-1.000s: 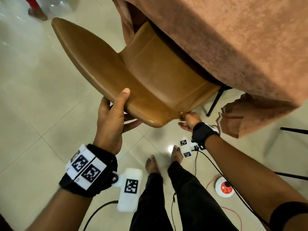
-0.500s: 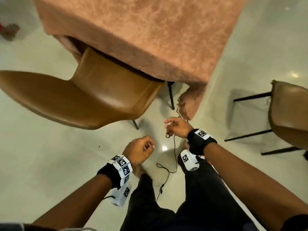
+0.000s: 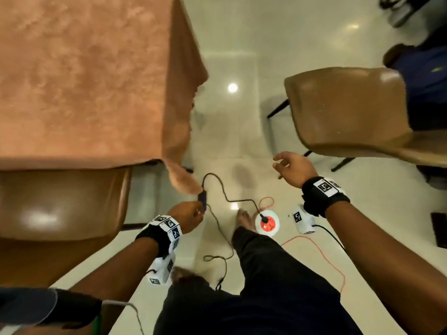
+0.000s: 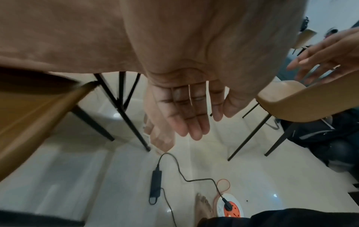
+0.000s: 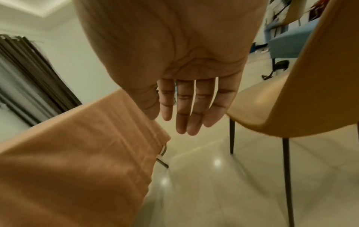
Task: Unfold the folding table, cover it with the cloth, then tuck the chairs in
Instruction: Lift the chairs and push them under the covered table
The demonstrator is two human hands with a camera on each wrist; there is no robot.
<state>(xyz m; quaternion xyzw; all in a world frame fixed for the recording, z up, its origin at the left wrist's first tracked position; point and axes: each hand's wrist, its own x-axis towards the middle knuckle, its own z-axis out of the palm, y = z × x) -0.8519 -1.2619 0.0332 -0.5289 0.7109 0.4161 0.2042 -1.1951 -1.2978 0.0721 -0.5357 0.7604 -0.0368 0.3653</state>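
Open floor lane (image 3: 232, 131) between cloth-draped table (image 3: 84, 76) and untucked chair (image 3: 350, 112); cable (image 3: 225, 192), seemingly loose, crosses it.

A brown cloth (image 3: 79, 76) covers the bench; one tan chair (image 3: 60, 204) sits tucked under its near edge. The right hand (image 3: 294, 169) reaches empty toward a second chair (image 3: 350, 110) standing apart.
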